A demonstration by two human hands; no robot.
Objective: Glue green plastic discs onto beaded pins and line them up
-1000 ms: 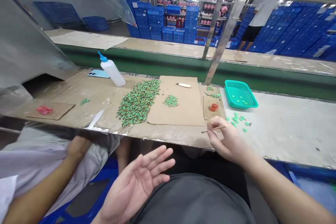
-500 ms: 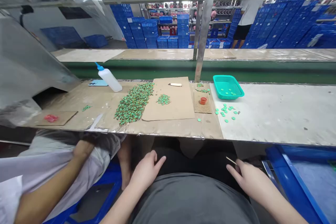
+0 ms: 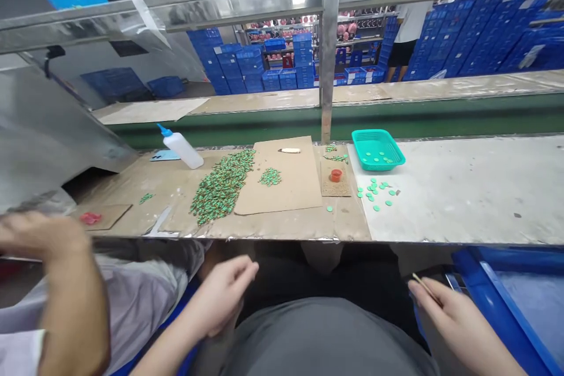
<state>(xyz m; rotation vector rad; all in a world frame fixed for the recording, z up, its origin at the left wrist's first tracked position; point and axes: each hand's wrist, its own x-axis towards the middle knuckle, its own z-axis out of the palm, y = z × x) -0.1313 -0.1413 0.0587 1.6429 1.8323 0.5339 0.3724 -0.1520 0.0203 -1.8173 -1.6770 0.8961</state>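
Note:
My left hand (image 3: 227, 291) is above my lap, below the table edge, its fingers curled and thumb against them; nothing shows in it. Lower right, my right hand (image 3: 452, 305) pinches a thin pale stick (image 3: 423, 288), its tip pointing up and left. On the table ahead, a cardboard sheet (image 3: 293, 194) carries a small heap of green-and-gold pieces (image 3: 270, 177) and a pale-handled tool (image 3: 289, 151). A larger pile of such pieces (image 3: 220, 188) lies left of it. To the right, a small red cup (image 3: 335, 175) sits on a little board (image 3: 335, 189).
Green discs (image 3: 373, 188) lie scattered below a green basket (image 3: 379, 155). A white squeeze bottle (image 3: 184, 150) stands tilted at the back left. A co-worker's arm (image 3: 66, 282) reaches in at left. A blue crate (image 3: 497, 305) is by my right hand; a metal post (image 3: 328, 59) rises behind.
My view has shifted. My left hand has moved left and its thumb has closed against the fingers. My right hand moved right with the stick. The co-worker's arm rose from the lap toward the table.

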